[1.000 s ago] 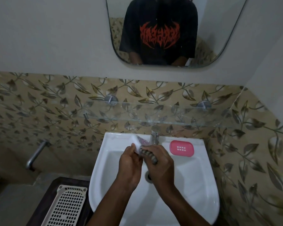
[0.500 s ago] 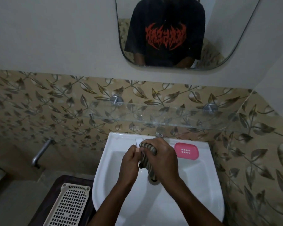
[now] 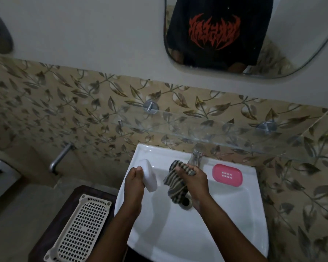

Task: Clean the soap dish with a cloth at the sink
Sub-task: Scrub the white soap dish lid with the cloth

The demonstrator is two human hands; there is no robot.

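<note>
My left hand (image 3: 133, 181) holds a white oval soap dish part (image 3: 149, 174) over the left side of the white sink (image 3: 235, 214). My right hand (image 3: 194, 181) grips a striped brown-and-cream cloth (image 3: 175, 183) that hangs over the drain (image 3: 186, 202), just in front of the chrome tap (image 3: 196, 156). The two hands are apart. A pink soap dish piece (image 3: 227, 174) with a grid of small holes lies on the sink's back right ledge.
A glass shelf (image 3: 216, 129) on two metal brackets runs above the tap. A cream perforated plastic basket (image 3: 81, 229) sits on a dark stand left of the sink. A metal pipe (image 3: 60, 157) sticks out of the tiled wall at left. A mirror (image 3: 244, 35) hangs above.
My hands have separated: the left moved left with the white dish part, the right keeps the cloth by the tap. The view has shifted left.
</note>
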